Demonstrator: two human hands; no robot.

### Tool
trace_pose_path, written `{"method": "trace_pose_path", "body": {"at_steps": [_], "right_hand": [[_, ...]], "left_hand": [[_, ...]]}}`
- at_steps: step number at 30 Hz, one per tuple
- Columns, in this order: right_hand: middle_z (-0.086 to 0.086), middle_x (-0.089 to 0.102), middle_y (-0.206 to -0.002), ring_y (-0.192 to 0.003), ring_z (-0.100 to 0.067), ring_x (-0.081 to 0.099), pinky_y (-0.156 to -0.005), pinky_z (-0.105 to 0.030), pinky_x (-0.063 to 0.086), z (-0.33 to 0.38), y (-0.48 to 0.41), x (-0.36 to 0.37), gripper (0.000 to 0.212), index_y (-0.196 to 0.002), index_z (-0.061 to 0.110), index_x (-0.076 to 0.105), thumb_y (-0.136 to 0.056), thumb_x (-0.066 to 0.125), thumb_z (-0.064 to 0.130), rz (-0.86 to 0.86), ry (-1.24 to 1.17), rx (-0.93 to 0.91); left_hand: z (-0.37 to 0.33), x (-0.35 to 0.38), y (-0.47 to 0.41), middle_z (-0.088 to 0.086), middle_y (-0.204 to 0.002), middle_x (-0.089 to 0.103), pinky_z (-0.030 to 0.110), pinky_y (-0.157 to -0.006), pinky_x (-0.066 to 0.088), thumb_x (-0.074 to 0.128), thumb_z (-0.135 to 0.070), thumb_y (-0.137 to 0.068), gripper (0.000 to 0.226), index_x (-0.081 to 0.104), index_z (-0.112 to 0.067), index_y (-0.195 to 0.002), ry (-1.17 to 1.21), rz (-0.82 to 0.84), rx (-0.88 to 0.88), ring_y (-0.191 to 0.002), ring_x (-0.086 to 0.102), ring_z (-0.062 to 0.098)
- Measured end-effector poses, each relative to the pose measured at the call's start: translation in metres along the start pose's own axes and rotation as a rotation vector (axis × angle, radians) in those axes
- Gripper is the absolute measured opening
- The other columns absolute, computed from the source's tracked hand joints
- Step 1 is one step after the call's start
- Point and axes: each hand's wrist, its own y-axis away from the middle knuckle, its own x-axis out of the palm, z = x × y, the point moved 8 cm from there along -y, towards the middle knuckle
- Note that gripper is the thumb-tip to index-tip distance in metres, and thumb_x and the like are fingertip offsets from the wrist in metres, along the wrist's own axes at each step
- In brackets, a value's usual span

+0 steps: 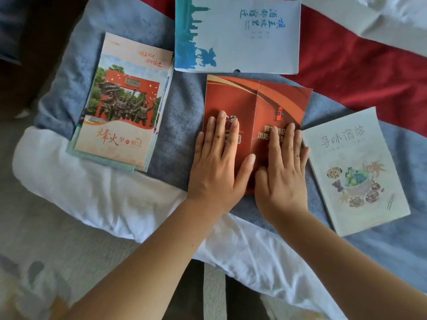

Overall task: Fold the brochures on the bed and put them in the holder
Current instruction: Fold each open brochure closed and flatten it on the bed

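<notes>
A red brochure (261, 100) lies spread on the blue blanket in the middle, a crease running down its centre. My left hand (219, 162) presses flat on its left panel with straight fingers. My right hand (283, 169) presses flat on the right panel, beside the left one. The holder (238, 35), a white and blue paper sleeve with a skyline print, lies just beyond the red brochure. A stack of folded brochures (124, 105) with a red gate photo on top sits at the left. A pale brochure with food drawings (353, 172) lies at the right.
A blue blanket (182, 125) covers the bed under the brochures, with a red cloth (360, 72) at the back right. A rolled white sheet (92, 195) runs along the near edge. White bedding (392, 19) lies at the far right.
</notes>
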Motion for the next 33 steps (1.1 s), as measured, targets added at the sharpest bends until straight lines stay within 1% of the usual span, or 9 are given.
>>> {"method": "trace_pose_path", "body": {"at_steps": [5, 8, 12, 14, 17, 21, 29, 31, 33], "right_hand": [[-0.012, 0.002, -0.172, -0.16, -0.021, -0.008, -0.127, -0.036, -0.011, 0.015, -0.004, -0.002, 0.089, -0.164, 0.01, 0.012, -0.078, 0.032, 0.016, 0.044, -0.314, -0.023], [-0.01, 0.002, -0.173, -0.16, -0.021, -0.008, -0.127, -0.035, -0.011, 0.025, -0.006, -0.007, 0.084, -0.165, 0.013, 0.012, -0.082, 0.03, 0.019, 0.022, -0.353, -0.038], [-0.012, 0.002, -0.173, -0.16, -0.028, -0.008, -0.128, -0.039, -0.01, 0.028, -0.022, -0.017, 0.087, -0.165, 0.01, 0.016, -0.081, 0.028, 0.028, -0.031, -0.187, -0.042], [-0.013, 0.004, -0.173, -0.16, -0.031, -0.004, -0.129, -0.043, -0.006, 0.027, -0.037, -0.016, 0.079, -0.164, 0.009, 0.018, -0.088, 0.03, 0.025, -0.025, -0.086, -0.028], [-0.015, 0.003, -0.172, -0.159, -0.035, -0.002, -0.129, -0.046, -0.003, 0.024, -0.058, -0.01, 0.066, -0.164, 0.008, 0.018, -0.103, 0.035, 0.024, -0.035, 0.092, -0.028], [-0.015, 0.006, -0.172, -0.159, -0.034, 0.003, -0.129, -0.044, -0.002, 0.019, -0.067, -0.004, 0.065, -0.164, 0.008, 0.017, -0.106, 0.034, 0.028, -0.06, 0.142, -0.026], [-0.008, 0.009, -0.173, -0.16, -0.022, 0.001, -0.128, -0.033, -0.005, 0.033, -0.061, -0.002, 0.075, -0.164, 0.008, 0.013, -0.103, 0.016, 0.05, -0.017, -0.222, -0.042], [-0.006, 0.014, -0.172, -0.16, -0.018, 0.004, -0.13, -0.038, 0.0, 0.044, -0.058, -0.001, 0.075, -0.165, 0.008, 0.013, -0.103, 0.019, 0.052, 0.017, -0.388, -0.084], [-0.002, 0.023, -0.171, -0.158, -0.011, 0.015, -0.129, -0.042, 0.014, 0.054, -0.055, -0.001, 0.074, -0.165, 0.009, 0.014, -0.105, 0.027, 0.051, 0.053, -0.589, -0.107]], "left_hand": [[0.002, -0.017, -0.001, 0.013, -0.172, 0.008, 0.046, -0.129, 0.007, 0.033, -0.055, -0.1, 0.078, 0.02, -0.01, -0.163, 0.317, -0.031, -0.058, -0.16, 0.001, 0.025], [0.001, -0.022, 0.002, 0.011, -0.172, 0.007, 0.046, -0.129, 0.005, 0.035, -0.059, -0.099, 0.078, 0.022, -0.016, -0.163, 0.368, -0.032, -0.073, -0.16, 0.0, 0.023], [0.006, -0.017, 0.005, 0.013, -0.172, -0.003, 0.05, -0.128, 0.001, 0.04, -0.054, -0.103, 0.073, 0.019, -0.021, -0.164, 0.067, 0.027, -0.038, -0.16, -0.005, 0.026], [0.009, -0.01, 0.006, 0.014, -0.172, -0.009, 0.051, -0.128, -0.002, 0.038, -0.054, -0.103, 0.074, 0.012, -0.022, -0.165, -0.106, 0.072, -0.017, -0.159, -0.01, 0.028], [0.011, -0.012, 0.0, 0.016, -0.172, -0.003, 0.053, -0.128, -0.001, 0.037, -0.047, -0.1, 0.071, 0.017, -0.023, -0.165, -0.156, 0.026, -0.017, -0.159, -0.006, 0.033], [0.022, -0.022, -0.022, 0.019, -0.171, 0.005, 0.049, -0.128, 0.006, 0.032, -0.044, -0.104, 0.068, 0.018, -0.016, -0.164, -0.143, -0.051, -0.085, -0.159, 0.006, 0.033], [0.022, -0.026, -0.031, 0.013, -0.172, 0.008, 0.039, -0.129, 0.003, 0.011, -0.056, -0.098, 0.078, 0.016, -0.014, -0.164, 0.071, -0.028, -0.152, -0.16, 0.006, 0.023], [0.019, -0.031, -0.03, 0.01, -0.172, 0.009, 0.038, -0.129, 0.002, 0.01, -0.057, -0.097, 0.078, 0.017, -0.019, -0.164, 0.193, -0.032, -0.163, -0.16, 0.005, 0.021], [0.017, -0.035, -0.029, 0.009, -0.172, 0.007, 0.037, -0.129, 0.002, 0.012, -0.057, -0.097, 0.076, 0.016, -0.022, -0.164, 0.327, -0.028, -0.169, -0.16, 0.004, 0.019]]}}
